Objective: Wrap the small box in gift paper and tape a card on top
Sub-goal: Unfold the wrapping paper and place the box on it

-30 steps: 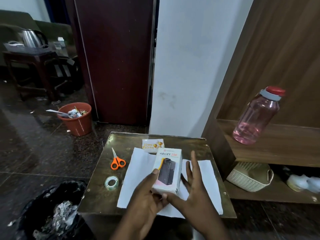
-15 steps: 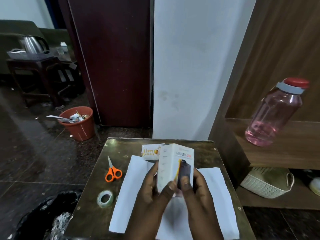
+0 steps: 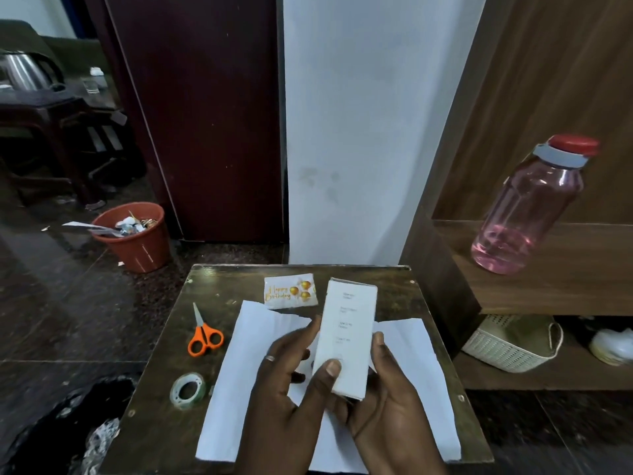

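Observation:
The small white box (image 3: 347,332) is lifted above the table, its plain printed back facing me. My left hand (image 3: 291,389) grips its lower left edge with the thumb on the face, and my right hand (image 3: 387,402) cups its right side from below. Under them a sheet of white paper (image 3: 246,365) lies flat on the small dark table (image 3: 164,416). A "Happy Birthday" card (image 3: 290,291) with gold balloons lies at the table's far side. Orange-handled scissors (image 3: 203,334) and a roll of clear tape (image 3: 188,390) rest left of the paper.
A black bin-bag (image 3: 51,437) sits at the table's near-left corner, an orange waste bucket (image 3: 135,234) on the floor beyond. A wooden shelf on the right carries a pink bottle (image 3: 527,207), with a woven basket (image 3: 507,341) below. A white wall stands behind the table.
Both hands lifted the box off the paper and turned it over, so its printed front went from facing me to facing away and the plain back shows.

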Tool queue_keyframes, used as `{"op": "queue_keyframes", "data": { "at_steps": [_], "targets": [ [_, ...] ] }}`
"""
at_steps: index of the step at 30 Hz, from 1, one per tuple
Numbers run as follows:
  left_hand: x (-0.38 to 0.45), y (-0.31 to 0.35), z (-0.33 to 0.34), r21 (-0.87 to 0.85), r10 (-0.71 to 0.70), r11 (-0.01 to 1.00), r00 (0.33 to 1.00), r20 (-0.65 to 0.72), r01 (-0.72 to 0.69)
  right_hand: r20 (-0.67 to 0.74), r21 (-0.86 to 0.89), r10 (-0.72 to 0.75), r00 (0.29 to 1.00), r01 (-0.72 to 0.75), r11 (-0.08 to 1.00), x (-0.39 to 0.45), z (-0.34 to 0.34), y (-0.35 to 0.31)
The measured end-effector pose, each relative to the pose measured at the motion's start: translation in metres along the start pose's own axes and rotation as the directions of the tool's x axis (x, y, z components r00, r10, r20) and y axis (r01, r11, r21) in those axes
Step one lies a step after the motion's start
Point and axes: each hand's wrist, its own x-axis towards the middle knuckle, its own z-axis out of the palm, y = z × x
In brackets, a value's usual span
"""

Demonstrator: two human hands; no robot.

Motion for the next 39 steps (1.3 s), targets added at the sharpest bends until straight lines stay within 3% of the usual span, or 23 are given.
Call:
{"op": "queue_keyframes", "data": {
  "at_steps": [2, 3, 5, 6, 7, 9, 13, 18, 22, 25, 27, 30, 32, 34, 37, 39],
  "targets": [
    [0.002, -0.003, -0.003, -0.031, -0.023, 0.999, 1.0, -0.007, 0.023, -0.053, -0.268, -0.171, 0.984, 0.151, 0.952, -0.001, 0.002, 0.004],
    [0.003, -0.003, -0.005, -0.103, -0.07, 0.992, 0.997, 0.017, 0.072, -0.07, -0.435, -0.275, 0.959, 0.219, 0.873, -0.002, 0.002, 0.007],
    [0.008, 0.001, -0.006, -0.363, -0.252, 0.888, 0.96, 0.127, 0.281, -0.059, -0.727, -0.524, 0.85, 0.323, 0.606, -0.004, 0.002, 0.012],
    [0.01, 0.003, -0.005, -0.501, -0.344, 0.763, 0.913, 0.22, 0.408, -0.001, -0.832, -0.648, 0.762, 0.359, 0.423, -0.005, 0.0, 0.015],
    [0.012, 0.004, -0.004, -0.588, -0.404, 0.633, 0.863, 0.303, 0.503, 0.091, -0.894, -0.719, 0.689, 0.374, 0.245, -0.005, -0.002, 0.019],
    [0.013, 0.009, -0.004, -0.656, -0.443, 0.481, 0.807, 0.39, 0.581, 0.237, -0.918, -0.751, 0.616, 0.394, 0.033, -0.005, -0.003, 0.029],
    [0.016, 0.008, -0.008, -0.697, -0.437, 0.369, 0.777, 0.454, 0.615, 0.332, -0.893, -0.734, 0.593, 0.447, -0.043, -0.009, 0.005, 0.04],
    [0.018, 0.002, -0.013, -0.665, -0.43, 0.432, 0.788, 0.442, 0.609, 0.299, -0.892, -0.725, 0.621, 0.452, 0.019, -0.008, 0.009, 0.048],
    [0.019, 0.003, -0.011, -0.621, -0.374, 0.553, 0.831, 0.412, 0.556, 0.139, -0.862, -0.687, 0.713, 0.429, 0.271, -0.004, 0.005, 0.043],
    [0.018, -0.002, -0.008, -0.594, -0.389, 0.607, 0.849, 0.357, 0.528, 0.12, -0.835, -0.64, 0.759, 0.426, 0.348, -0.006, 0.003, 0.035],
    [0.017, 0.001, -0.009, -0.66, -0.344, 0.539, 0.852, 0.395, 0.524, 0.144, -0.792, -0.612, 0.777, 0.462, 0.4, -0.012, 0.008, 0.027],
    [0.018, 0.005, -0.016, -0.757, -0.305, 0.332, 0.824, 0.478, 0.563, 0.099, -0.674, -0.552, 0.828, 0.464, 0.575, -0.015, 0.013, 0.02],
    [0.019, 0.003, -0.019, -0.8, -0.284, 0.183, 0.81, 0.513, 0.571, 0.04, -0.698, -0.492, 0.87, 0.377, 0.609, -0.011, 0.011, 0.018],
    [0.02, 0.004, -0.022, -0.829, -0.28, 0.136, 0.823, 0.494, 0.543, -0.014, -0.695, -0.384, 0.923, 0.268, 0.668, -0.007, 0.009, 0.017],
    [0.021, -0.001, -0.02, -0.836, -0.274, 0.239, 0.861, 0.429, 0.493, 0.042, -0.571, -0.238, 0.97, 0.219, 0.791, -0.006, 0.01, 0.018],
    [0.024, -0.004, -0.016, -0.766, -0.293, 0.462, 0.892, 0.343, 0.447, 0.054, -0.532, -0.243, 0.968, 0.234, 0.814, -0.006, 0.01, 0.019]
  ]
}}
